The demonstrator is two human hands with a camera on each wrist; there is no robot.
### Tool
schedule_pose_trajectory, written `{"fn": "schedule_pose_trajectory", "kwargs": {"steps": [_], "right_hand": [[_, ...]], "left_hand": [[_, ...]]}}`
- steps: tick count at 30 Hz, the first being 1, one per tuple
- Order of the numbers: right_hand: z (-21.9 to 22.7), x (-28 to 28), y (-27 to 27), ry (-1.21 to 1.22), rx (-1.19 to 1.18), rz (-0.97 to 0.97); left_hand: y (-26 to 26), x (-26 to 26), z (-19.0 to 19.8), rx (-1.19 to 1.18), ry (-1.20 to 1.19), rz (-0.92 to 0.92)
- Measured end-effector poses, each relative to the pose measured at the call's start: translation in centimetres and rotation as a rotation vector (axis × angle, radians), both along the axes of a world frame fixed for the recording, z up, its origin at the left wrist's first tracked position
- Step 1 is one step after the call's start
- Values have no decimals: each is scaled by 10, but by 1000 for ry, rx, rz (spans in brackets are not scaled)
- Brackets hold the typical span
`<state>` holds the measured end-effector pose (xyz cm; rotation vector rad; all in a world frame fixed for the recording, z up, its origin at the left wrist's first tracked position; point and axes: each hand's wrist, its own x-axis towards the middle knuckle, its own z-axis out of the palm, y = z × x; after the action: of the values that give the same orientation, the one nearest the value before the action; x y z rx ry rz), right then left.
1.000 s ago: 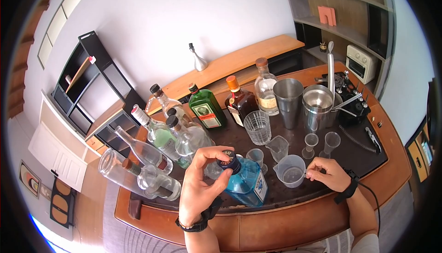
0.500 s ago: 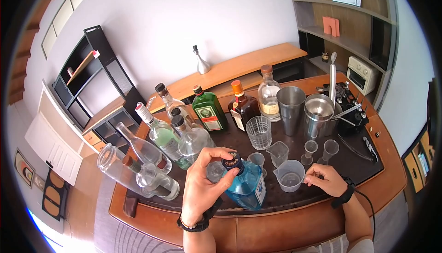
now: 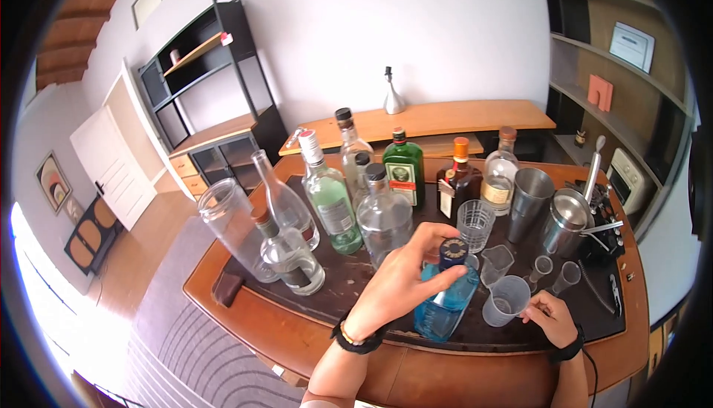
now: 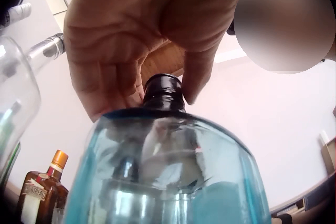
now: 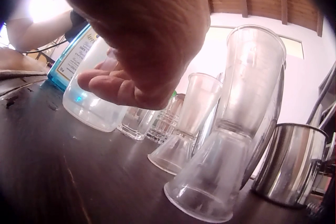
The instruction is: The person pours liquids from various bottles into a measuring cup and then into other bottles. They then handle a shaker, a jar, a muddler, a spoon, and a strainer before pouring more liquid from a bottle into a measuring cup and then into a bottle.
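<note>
A blue glass bottle [image 3: 443, 308] stands near the table's front edge, its dark cap [image 3: 453, 252] on top. My left hand [image 3: 401, 278] holds this cap between thumb and fingers; the left wrist view shows the thumb [image 4: 197, 77] on one side of it and curled fingers on the other. Just right of the bottle is a clear plastic measuring cup [image 3: 506, 302], upright on the dark tabletop. My right hand [image 3: 548, 315] pinches it at its right side, and the hand covers that grip in the right wrist view.
Several bottles crowd the left, including a green-tinted one [image 3: 332, 207]. Behind are a dark green bottle [image 3: 403, 170], a brown bottle [image 3: 459, 185] and a cut glass [image 3: 475, 226]. Metal shaker tins [image 3: 529, 204] and clear double-ended jiggers [image 5: 210, 176] stand right. A coiled cord lies beyond.
The head view has swung left, so everything sits further right in it. My left hand stays at the bottle's cap and my right hand at the measuring cup.
</note>
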<state>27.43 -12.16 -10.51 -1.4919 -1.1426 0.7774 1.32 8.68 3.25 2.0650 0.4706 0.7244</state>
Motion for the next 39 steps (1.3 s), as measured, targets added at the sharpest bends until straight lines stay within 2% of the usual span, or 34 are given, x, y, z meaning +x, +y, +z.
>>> {"fn": "schedule_pose_trajectory", "kwargs": {"steps": [14,17,20,23,26,27,30,34,37,38,39], "right_hand": [[-6,-1,3,13,-13,0],[-9,0,3,49,4,8],[-5,-1,2,45,-9,-5],[-7,0,3,67,19,9],[-10,2,3,75,21,23],[-9,1,3,72,26,29],[-4,-3,3,33,19,34],[-1,-2,0,-19,24,16],[1,-2,-1,-28,56,-4],[1,-2,-1,-35,61,-13],[-2,1,-1,-31,74,-5]], "left_hand": [[2,-5,3,73,66,2],[10,0,-13,100,-101,-47],[7,-1,-12,240,-21,61],[2,2,-18,282,-27,123],[-8,2,-13,47,33,109],[-10,3,-18,109,-47,123],[-19,2,-16,174,-55,188],[-27,-7,-17,103,-35,243],[-26,-19,-26,-4,-146,280],[-17,-22,-37,120,-260,323],[-18,-28,-33,82,-292,339]]}}
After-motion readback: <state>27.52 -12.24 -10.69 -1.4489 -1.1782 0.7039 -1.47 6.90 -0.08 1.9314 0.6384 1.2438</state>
